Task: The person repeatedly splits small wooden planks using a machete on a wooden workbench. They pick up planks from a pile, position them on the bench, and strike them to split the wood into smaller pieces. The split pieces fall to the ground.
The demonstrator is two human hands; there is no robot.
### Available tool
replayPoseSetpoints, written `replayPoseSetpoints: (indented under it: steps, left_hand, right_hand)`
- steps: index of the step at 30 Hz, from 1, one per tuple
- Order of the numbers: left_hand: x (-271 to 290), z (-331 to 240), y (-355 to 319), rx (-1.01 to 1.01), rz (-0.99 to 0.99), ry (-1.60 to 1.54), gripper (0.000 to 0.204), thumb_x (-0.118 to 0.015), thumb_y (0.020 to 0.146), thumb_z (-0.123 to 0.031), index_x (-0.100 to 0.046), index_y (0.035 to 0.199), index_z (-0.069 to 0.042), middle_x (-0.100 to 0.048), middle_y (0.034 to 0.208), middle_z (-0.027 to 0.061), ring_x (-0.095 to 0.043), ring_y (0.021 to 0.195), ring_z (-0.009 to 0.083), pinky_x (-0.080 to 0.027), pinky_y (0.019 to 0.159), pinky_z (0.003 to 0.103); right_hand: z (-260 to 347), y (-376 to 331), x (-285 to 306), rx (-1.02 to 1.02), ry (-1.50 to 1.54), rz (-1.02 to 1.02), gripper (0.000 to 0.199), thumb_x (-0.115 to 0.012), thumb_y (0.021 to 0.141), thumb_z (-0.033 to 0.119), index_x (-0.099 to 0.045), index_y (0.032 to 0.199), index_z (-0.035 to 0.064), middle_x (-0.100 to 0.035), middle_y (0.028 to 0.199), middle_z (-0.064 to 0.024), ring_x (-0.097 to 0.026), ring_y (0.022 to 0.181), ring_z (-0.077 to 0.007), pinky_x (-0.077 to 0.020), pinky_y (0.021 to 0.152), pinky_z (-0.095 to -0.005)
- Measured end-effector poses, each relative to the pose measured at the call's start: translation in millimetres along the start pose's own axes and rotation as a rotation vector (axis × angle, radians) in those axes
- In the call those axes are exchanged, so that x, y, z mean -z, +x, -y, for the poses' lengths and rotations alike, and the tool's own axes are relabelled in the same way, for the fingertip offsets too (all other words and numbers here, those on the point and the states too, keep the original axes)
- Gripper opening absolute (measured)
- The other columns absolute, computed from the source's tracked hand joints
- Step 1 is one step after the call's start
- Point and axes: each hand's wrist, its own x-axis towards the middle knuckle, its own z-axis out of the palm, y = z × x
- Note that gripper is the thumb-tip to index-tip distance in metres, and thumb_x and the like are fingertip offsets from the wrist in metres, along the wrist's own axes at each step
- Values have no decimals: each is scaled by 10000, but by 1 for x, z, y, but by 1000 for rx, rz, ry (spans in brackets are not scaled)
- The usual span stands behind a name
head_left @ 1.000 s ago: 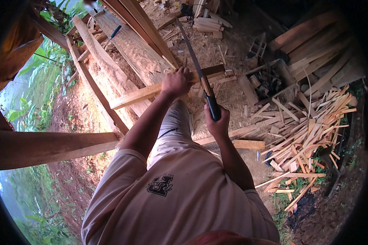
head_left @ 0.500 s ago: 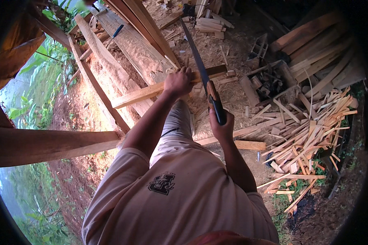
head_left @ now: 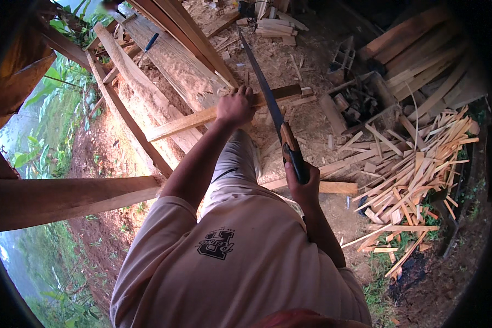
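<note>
Left hand (head_left: pixel 236 108) planted on board (head_left: pixel 180 124), fingers curled over far edge. Right hand (head_left: pixel 305 185) gripping saw (head_left: pixel 270 99), tip pointing far. Big scrap pile (head_left: pixel 421 175) at right.

L hand (head_left: pixel 236 109) is back side up w/ fingers (head_left: pixel 241 91) bent, and L forearm (head_left: pixel 198 161) reaches fwd and toward R. R hand (head_left: pixel 304 181) is closed, nearer to the body, w/ R forearm (head_left: pixel 322 229) slanting fwd and toward L.
</note>
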Motion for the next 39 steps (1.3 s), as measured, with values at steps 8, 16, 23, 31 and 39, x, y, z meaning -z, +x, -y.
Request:
replayPoseSetpoints:
  steps: [8,16,23,31,39]
  left_hand:
    - [-13,5,10,33,-19,-56,505,-679,911,-513,-663,1260,-149,-641,1270,149,-671,1139,340,-579,893,463]
    - [4,0,8,52,37,-63,564,-664,925,-510,-606,1296,-89,-655,1246,159,-702,1077,356,-589,869,480]
    - [-14,8,15,74,65,-61,508,-654,931,-519,-616,1291,-163,-702,1200,138,-723,1032,364,-591,832,501]
    - [11,-2,14,146,144,-112,505,-668,919,-508,-598,1276,-158,-716,1157,145,-733,983,374,-585,816,515]
    - [10,4,10,42,59,-142,554,-705,880,-462,-579,1290,-111,-668,1256,168,-679,1129,367,-563,914,496]
  right_hand:
    - [15,12,-14,262,-117,-75,262,-754,915,203,-669,752,16,-573,565,-72,-550,505,-147,-432,515,-350]
    - [-6,-6,-7,158,-111,-47,277,-760,918,217,-664,751,18,-561,570,-66,-522,518,-132,-425,523,-350]
    - [-16,-71,23,259,-222,-220,290,-763,897,222,-636,709,41,-550,558,-60,-516,505,-139,-418,523,-348]
    - [-6,-98,60,87,-229,33,321,-749,881,181,-591,648,27,-491,516,-75,-490,454,-170,-362,479,-363]
    - [-12,-43,25,281,-196,-55,307,-766,896,203,-614,690,34,-536,545,-85,-527,476,-179,-409,499,-373]
